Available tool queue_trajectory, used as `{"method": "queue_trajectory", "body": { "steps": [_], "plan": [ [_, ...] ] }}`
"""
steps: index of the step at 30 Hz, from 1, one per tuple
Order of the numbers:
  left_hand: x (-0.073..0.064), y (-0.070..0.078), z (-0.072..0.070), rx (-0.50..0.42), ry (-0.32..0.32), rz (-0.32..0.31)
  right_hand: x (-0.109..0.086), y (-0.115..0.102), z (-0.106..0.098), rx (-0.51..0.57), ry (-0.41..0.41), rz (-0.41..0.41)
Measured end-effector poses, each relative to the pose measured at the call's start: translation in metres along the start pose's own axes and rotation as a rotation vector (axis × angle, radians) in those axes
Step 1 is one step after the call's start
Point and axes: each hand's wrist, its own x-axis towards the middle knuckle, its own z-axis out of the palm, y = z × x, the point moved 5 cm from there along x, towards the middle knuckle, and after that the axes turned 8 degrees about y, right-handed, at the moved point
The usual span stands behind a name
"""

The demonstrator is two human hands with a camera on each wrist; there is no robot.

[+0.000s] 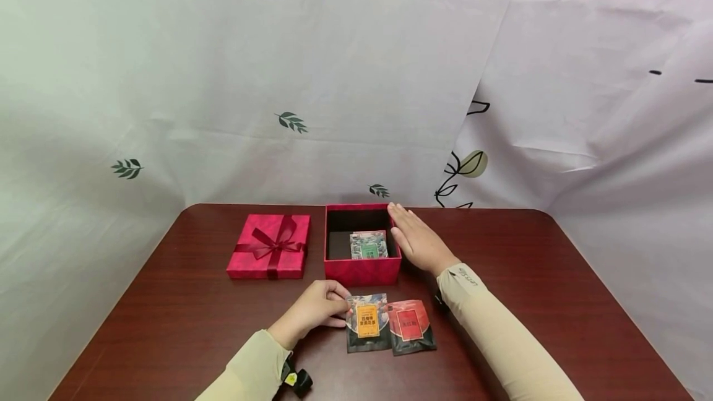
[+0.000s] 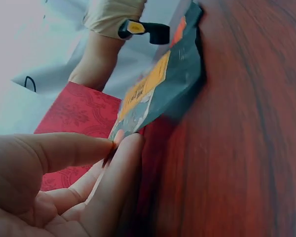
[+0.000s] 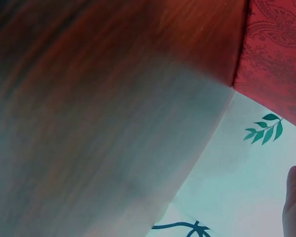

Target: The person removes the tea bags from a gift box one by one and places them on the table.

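Note:
My left hand (image 1: 316, 308) pinches the upper left corner of a tea sachet with a yellow label (image 1: 367, 324) between thumb and fingers. In the left wrist view the sachet (image 2: 172, 91) tilts up from the table at that corner. Beside it lies a red-labelled tea sachet (image 1: 411, 327), their edges meeting. My right hand (image 1: 422, 241) rests with extended fingers against the right side of an open red box (image 1: 362, 273). Inside the box, on the right, sits a sachet with a green label (image 1: 369, 245). Only some fingers (image 3: 295, 197) show in the right wrist view.
To the box's left lies its red lid (image 1: 250, 265), topped with a dark red ribbon bow (image 1: 275, 245). Everything stands on a dark reddish wooden table (image 1: 167, 302). Behind the table hangs a white cloth (image 1: 356, 79) with leaf prints.

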Motion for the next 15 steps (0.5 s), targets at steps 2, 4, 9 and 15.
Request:
{"method": "queue_trajectory", "body": {
  "steps": [2, 4, 9, 15],
  "plan": [
    [-0.0006, 0.0002, -0.0001, 0.043, 0.008, 0.014, -0.0001, 0.0004, 0.0006, 0.002, -0.002, 0.003],
    [-0.0014, 0.0016, -0.0001, 0.097, 0.018, 0.036, -0.0004, 0.0007, 0.0011, 0.001, -0.003, 0.007],
    [-0.0023, 0.0052, 0.0003, 0.214, 0.026, 0.096, -0.0010, 0.0011, 0.0019, 0.000, -0.006, 0.010],
    [-0.0021, 0.0069, 0.0006, 0.285, 0.032, 0.137, -0.0006, 0.0017, 0.0025, 0.001, -0.008, 0.014]
  ]
}}
